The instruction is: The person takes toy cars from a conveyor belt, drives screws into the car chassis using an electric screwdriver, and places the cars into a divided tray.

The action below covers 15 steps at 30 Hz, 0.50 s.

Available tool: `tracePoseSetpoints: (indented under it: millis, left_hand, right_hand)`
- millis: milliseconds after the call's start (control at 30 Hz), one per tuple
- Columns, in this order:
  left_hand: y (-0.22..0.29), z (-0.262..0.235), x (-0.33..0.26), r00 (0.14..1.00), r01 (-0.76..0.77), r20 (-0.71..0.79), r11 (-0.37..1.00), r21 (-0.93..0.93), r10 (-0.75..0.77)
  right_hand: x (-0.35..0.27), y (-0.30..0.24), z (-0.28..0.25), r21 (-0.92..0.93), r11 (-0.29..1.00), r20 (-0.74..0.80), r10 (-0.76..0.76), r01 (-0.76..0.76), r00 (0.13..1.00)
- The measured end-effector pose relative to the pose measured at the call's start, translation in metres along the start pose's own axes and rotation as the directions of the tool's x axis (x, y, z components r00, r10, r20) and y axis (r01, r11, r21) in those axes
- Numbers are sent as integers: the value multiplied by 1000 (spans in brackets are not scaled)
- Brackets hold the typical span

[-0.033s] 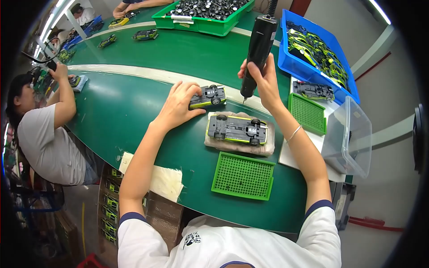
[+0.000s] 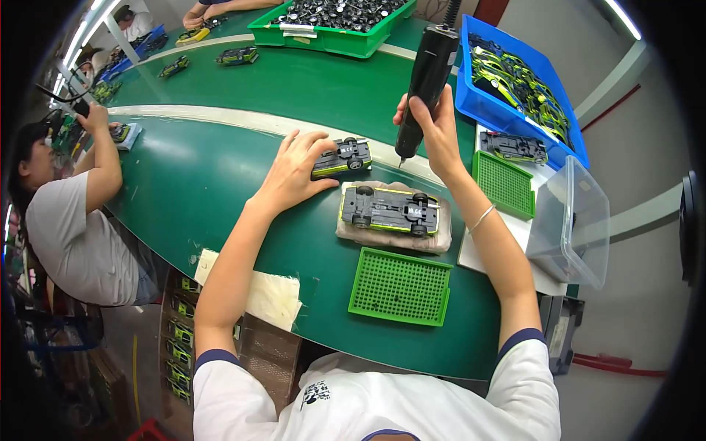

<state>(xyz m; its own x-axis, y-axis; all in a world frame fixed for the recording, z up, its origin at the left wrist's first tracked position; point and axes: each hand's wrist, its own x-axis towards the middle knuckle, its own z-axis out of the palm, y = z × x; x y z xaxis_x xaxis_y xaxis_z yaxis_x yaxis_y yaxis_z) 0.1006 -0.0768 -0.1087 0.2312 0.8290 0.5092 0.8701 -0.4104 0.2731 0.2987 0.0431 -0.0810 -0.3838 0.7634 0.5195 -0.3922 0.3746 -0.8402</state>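
Note:
My left hand [image 2: 298, 173] curls over an upside-down toy car [image 2: 348, 156], fingers at its far side and thumb at its near side. Its dark underside and wheels face up; my palm hides the left end. In my right hand [image 2: 437, 136] is a black electric screwdriver [image 2: 426, 77], held upright with its bit pointing down. The bit hangs apart from both cars, to the right of the held one. Just nearer to me, a second upside-down toy car [image 2: 390, 210] with lime trim rests on a padded cloth cushion [image 2: 393, 242].
Before me lies a green perforated tray [image 2: 400, 288]; another green tray [image 2: 504, 184] sits right, beside a dark car chassis [image 2: 515, 147]. A blue bin [image 2: 471, 103] holds lime parts, a green bin [image 2: 353, 45] wheels. A clear plastic box [image 2: 570, 220] stands right. A co-worker [image 2: 81, 213] works at left.
The view has shifted very slightly, and the screwdriver sits a touch differently in it. Both hands keep their hold.

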Motion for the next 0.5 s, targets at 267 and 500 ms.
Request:
tracePoseSetpoints:
  millis: [267, 500]
  left_hand:
    - [0, 6, -8, 995, -92, 36, 994, 62, 90]
    - [11, -5, -6, 991, -93, -95, 995, 42, 96]
  right_hand:
    - [-1, -19, 6, 50, 977, -287, -186, 208, 940]
    - [-47, -104, 7, 40, 964, -224, -247, 262, 943]
